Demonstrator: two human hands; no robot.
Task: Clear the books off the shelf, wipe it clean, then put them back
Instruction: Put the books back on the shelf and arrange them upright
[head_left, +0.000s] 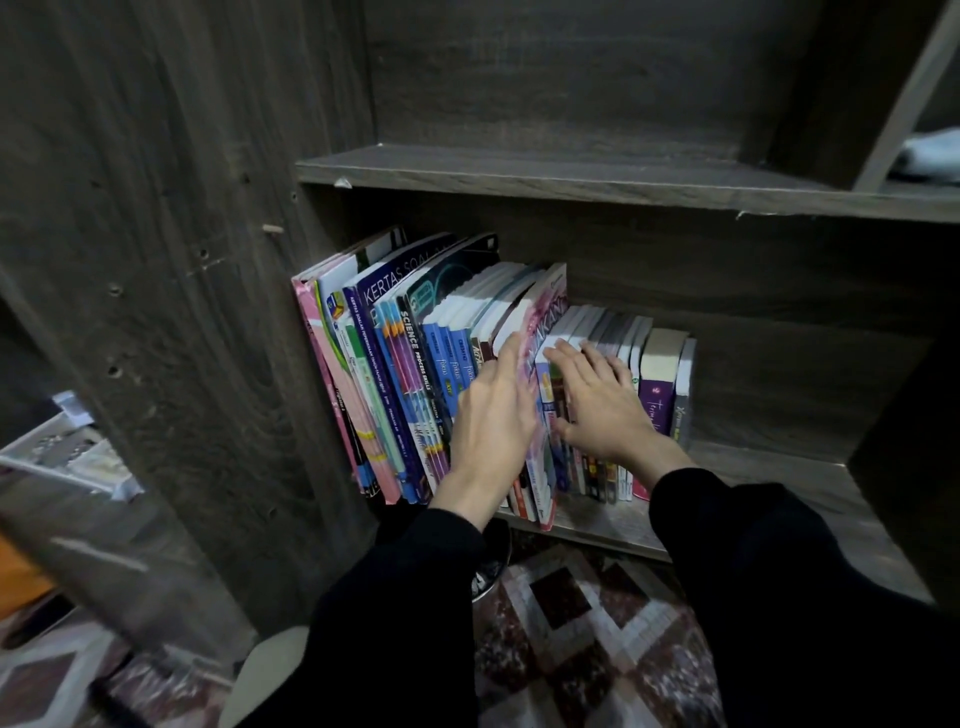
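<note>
A row of books (395, 358) stands upright on the lower dark wooden shelf (753, 488), from its left wall to past the middle. Tall workbooks are at the left, small paperbacks (660, 374) at the right. My left hand (493, 415) lies with straight fingers against the spines left of a pink-covered book (545, 332). My right hand (602, 400) rests with spread fingers on the tops and spines of the small books just right of it. Neither hand visibly grips a book. Both arms wear black sleeves.
The shelf above (519, 171) holds no books in view; a pale cloth-like thing (930, 156) lies in the compartment at the far right. A white plastic basket (67, 457) sits at the left beyond the cabinet's side panel. A patterned carpet (582, 623) covers the floor below.
</note>
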